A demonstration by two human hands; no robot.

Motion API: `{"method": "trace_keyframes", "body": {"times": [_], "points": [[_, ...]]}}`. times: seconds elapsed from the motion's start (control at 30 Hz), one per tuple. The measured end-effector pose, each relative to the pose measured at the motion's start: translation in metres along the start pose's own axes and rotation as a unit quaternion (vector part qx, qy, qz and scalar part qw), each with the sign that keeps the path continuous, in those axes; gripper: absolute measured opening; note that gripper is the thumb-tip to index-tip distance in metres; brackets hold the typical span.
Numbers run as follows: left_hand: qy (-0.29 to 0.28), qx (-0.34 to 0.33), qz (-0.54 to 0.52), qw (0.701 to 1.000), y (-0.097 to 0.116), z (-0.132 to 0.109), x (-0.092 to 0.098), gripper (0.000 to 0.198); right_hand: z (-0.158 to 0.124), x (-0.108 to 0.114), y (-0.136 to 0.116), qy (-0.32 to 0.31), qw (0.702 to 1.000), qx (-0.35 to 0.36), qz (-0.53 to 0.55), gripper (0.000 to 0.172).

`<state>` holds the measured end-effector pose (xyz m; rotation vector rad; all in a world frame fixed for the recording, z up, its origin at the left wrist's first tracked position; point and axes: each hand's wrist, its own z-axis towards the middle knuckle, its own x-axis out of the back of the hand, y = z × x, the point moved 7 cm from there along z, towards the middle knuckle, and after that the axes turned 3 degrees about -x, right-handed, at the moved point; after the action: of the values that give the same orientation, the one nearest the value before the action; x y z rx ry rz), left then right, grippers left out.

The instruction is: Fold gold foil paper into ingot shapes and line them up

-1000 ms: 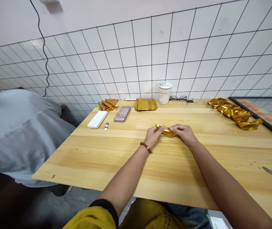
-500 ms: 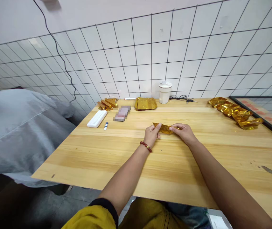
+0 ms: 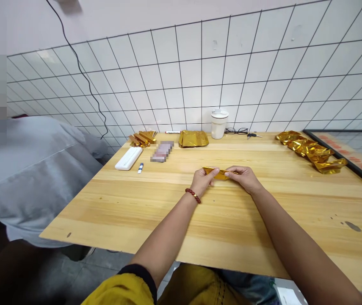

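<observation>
A shiny folded piece of gold foil paper [image 3: 221,175] is held between my two hands above the middle of the table. My left hand [image 3: 202,179], with a red bead bracelet at the wrist, pinches its left part, thumb on top. Pinching the right part is my right hand [image 3: 243,177]. The fingers beneath the foil paper are partly hidden. Beyond my hands lies a flat stack of gold foil paper [image 3: 193,139]. Several shaped gold foil pieces [image 3: 310,150] sit in a row at the right, and folded gold strips [image 3: 142,138] lie at the back left.
On the wooden table [image 3: 168,220] are a white box-like object [image 3: 129,158], a small blue-and-white tube [image 3: 140,168], a blurred-out item [image 3: 162,151], a marker [image 3: 172,132], a lidded white cup [image 3: 219,123], glasses [image 3: 236,131] and keys [image 3: 253,135]. A person in grey [image 3: 34,169] is at the left.
My left thumb has shifted right along the foil paper, closer to my right hand. The foil's upper face now looks narrower. The person at the left has moved slightly.
</observation>
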<state>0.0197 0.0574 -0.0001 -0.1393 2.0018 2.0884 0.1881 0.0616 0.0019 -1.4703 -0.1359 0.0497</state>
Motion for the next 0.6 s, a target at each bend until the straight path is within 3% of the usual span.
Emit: {"method": "trace_keyframes", "body": {"times": [0.3, 0.6], "points": [[0.005, -0.016, 0.012, 1.0, -0.0032, 0.0014, 0.0015, 0.049, 0.0007, 0.0022, 0.0083, -0.007, 1.0, -0.024, 0.008, 0.04], [-0.05, -0.013, 0.06, 0.997, -0.0033, -0.0003, -0.0067, 0.05, 0.0009, -0.0006, 0.0035, -0.001, 1.0, -0.003, -0.024, 0.042]]}}
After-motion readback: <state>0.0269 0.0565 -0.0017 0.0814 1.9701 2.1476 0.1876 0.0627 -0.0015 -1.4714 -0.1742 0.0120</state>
